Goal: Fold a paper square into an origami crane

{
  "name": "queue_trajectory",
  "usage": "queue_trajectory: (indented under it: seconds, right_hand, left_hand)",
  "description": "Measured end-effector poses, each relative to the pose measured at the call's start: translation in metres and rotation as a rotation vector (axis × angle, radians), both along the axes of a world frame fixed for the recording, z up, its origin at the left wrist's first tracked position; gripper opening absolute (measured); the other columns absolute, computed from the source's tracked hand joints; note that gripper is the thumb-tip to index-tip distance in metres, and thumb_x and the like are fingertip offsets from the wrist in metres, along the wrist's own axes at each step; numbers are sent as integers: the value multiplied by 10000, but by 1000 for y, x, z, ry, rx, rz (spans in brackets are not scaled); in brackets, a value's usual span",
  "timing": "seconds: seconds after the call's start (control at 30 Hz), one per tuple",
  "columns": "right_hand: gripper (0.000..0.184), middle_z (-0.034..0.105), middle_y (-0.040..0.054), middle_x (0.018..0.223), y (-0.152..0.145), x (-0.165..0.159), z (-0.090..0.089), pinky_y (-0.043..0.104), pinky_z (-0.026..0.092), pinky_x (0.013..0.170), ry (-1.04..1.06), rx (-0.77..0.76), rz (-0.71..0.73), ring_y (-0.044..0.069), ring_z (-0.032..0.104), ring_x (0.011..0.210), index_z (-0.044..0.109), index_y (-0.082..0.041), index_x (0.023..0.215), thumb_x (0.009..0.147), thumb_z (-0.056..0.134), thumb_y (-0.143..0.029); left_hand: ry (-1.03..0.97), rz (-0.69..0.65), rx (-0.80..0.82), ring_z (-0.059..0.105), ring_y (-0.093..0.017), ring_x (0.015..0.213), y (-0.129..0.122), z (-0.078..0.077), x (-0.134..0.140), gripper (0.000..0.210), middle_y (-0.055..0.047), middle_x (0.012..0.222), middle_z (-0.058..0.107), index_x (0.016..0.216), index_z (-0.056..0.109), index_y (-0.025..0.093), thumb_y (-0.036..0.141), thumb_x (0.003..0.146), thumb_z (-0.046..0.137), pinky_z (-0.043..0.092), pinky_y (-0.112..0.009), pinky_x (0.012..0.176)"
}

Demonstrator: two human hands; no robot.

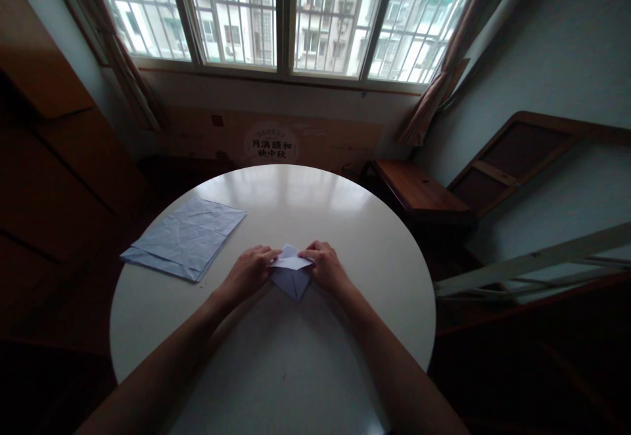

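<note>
A small folded piece of white paper (292, 281) lies on the round white table, its lower point toward me. A flap stands out across its upper part, with a peak at the top and a crease down the lower half. My left hand (250, 269) grips the paper's left corner between thumb and fingers. At the right corner, my right hand (325, 265) pinches it the same way, fingers curled. The fingertips cover both side corners.
Creased, folded paper sheets (185, 238) lie at the table's left edge. The round table (389, 251) has a wooden bench (419, 188) behind it on the right. A barred window (286, 14) and a printed banner (340, 133) are beyond.
</note>
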State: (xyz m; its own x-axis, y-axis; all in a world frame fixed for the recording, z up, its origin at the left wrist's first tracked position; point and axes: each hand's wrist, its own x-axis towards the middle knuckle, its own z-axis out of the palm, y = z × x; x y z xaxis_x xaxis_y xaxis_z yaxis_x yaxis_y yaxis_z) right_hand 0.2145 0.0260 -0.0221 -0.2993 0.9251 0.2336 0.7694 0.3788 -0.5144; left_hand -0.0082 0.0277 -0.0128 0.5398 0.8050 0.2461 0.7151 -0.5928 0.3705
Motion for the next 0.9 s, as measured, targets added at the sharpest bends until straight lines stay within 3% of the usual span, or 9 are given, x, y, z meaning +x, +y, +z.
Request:
queue_trajectory:
  seconds: [0.1,0.33,0.67,0.8,0.9]
  right_hand:
    - [134,636,63,883,1,-1,-1,304,358,809,17,16,-9,195,516,878,737,-219,869,835,615,-260]
    - [383,526,8,575,7,0,-5,255,336,693,82,15,-7,152,479,676,616,-167,574,857,573,-421]
    - [306,483,-44,533,4,2,-5,198,270,512,250,-166,82,85,416,502,675,-150,726,814,582,-429]
    - [306,486,-39,540,3,1,-4,200,296,545,201,-102,155,94,434,539,660,-151,684,802,604,-427]
    - [242,570,-12,631,0,-1,0,228,354,646,148,-25,183,129,499,639,683,-169,800,789,633,-406]
  left_hand:
    - [-63,2,-26,620,-197,853,0,1,0,289,-58,905,687,1102,649,231,173,877,477,443,-281,754]
    - [-137,71,-102,624,-182,742,0,5,0,211,-31,795,683,886,674,214,291,888,477,404,-235,636]
    - [-232,123,-237,596,-154,615,4,-4,-1,341,-10,721,673,1101,663,216,400,879,481,390,-224,577]
    - [-293,101,-272,617,-171,674,4,-3,0,356,-30,770,692,1044,684,189,419,881,466,418,-233,612]
    - [-302,102,-275,626,-181,695,4,-2,2,351,-37,773,695,956,694,169,421,882,461,427,-238,621]
